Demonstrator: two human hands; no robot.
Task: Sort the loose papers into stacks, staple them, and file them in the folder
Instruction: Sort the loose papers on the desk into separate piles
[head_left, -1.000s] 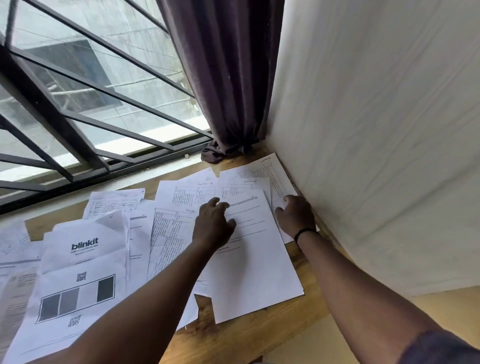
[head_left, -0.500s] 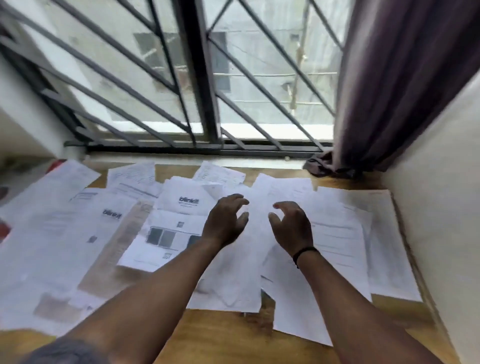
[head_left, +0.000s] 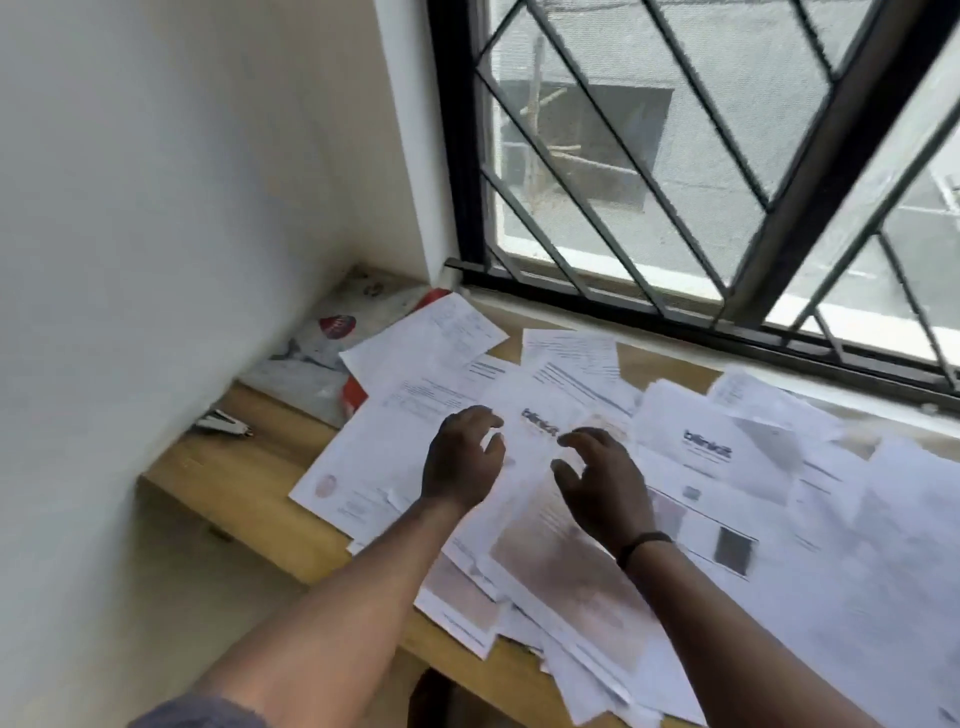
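Several loose white papers (head_left: 701, 478) lie spread and overlapping across the wooden table (head_left: 234, 467). My left hand (head_left: 460, 460) hovers over a printed sheet (head_left: 395, 415) with a red stamp, fingers loosely curved and holding nothing. My right hand (head_left: 602, 483), a black band on its wrist, hovers beside it over a blinkit-marked sheet (head_left: 540, 421), fingers spread and loosely curved. A silver stapler (head_left: 223, 422) lies at the table's far left by the wall. A grey and red folder (head_left: 332, 353) sits in the back left corner, partly under papers.
A white wall (head_left: 182, 208) closes off the left side. A barred window (head_left: 701, 182) runs along the back of the table. Some sheets (head_left: 597, 670) hang over the table's front edge.
The view has swung left from the curtain side to the wall corner. Both hands have lifted off the right-hand sheets and moved left across the spread, fingers loose.
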